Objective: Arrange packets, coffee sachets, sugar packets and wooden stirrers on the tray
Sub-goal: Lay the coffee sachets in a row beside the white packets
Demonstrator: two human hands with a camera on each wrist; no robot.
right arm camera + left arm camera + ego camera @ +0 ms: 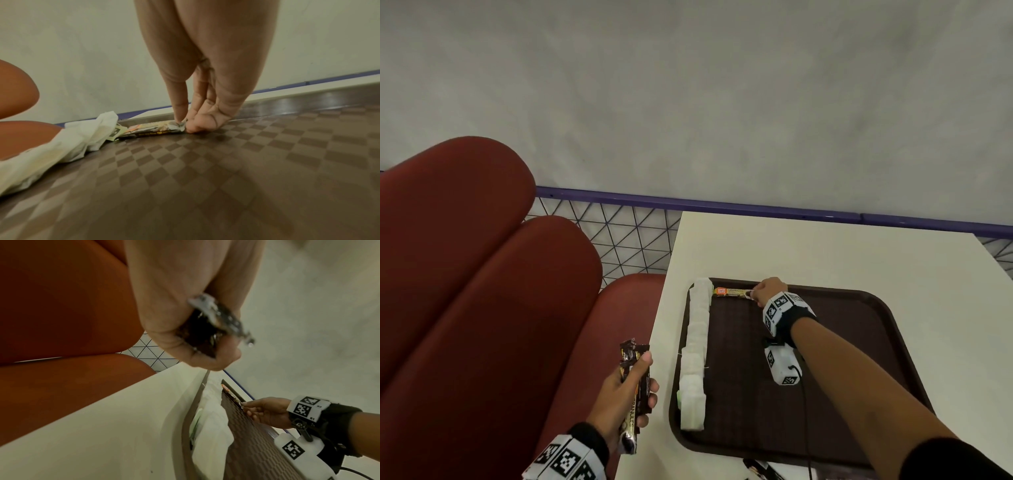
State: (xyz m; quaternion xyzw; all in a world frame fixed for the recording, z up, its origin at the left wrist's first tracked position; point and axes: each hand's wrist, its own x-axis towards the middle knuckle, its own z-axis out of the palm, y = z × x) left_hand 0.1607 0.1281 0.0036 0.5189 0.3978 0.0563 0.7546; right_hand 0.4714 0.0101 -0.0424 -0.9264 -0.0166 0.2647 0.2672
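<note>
A dark brown tray [825,394] lies on the white table [842,253]. A row of white packets [697,349] runs along the tray's left rim. One coffee sachet [731,292] lies flat along the far rim, and my right hand [755,295] pinches its right end between thumb and fingers; the right wrist view shows the same pinch on the coffee sachet [152,129]. My left hand [635,387] hovers left of the table over the red seat, gripping a bundle of dark coffee sachets [633,383].
A red padded bench [465,291] fills the left side. A purple rail with wire mesh [619,236] runs behind the table, below a grey wall. Some dark packets [760,469] lie at the table's near edge. Most of the tray's checkered floor [226,178] is bare.
</note>
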